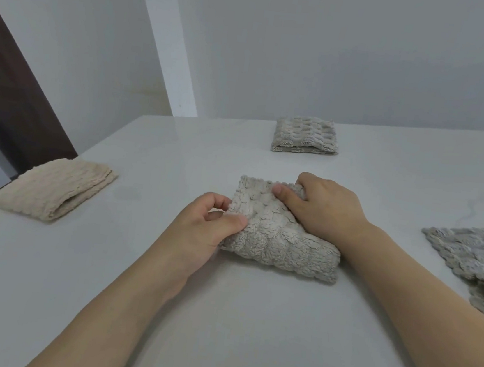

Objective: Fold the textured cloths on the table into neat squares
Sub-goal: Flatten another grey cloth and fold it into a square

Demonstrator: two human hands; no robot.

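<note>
A grey textured cloth [277, 236] lies folded into a thick bundle in the middle of the white table [218, 317]. My left hand [207, 231] pinches its left edge between thumb and curled fingers. My right hand [320, 208] grips the bundle's far right corner, thumb on top and fingers curled over the edge. A folded grey cloth [304, 136] sits at the table's far side. At the left edge rests a folded beige cloth [57, 188]. A flatter grey cloth [478, 261] is spread at the right, partly cut off by the frame.
The table's left edge runs close to the beige cloth, with a dark brown door or panel [11, 94] beyond it. Grey walls stand behind the table.
</note>
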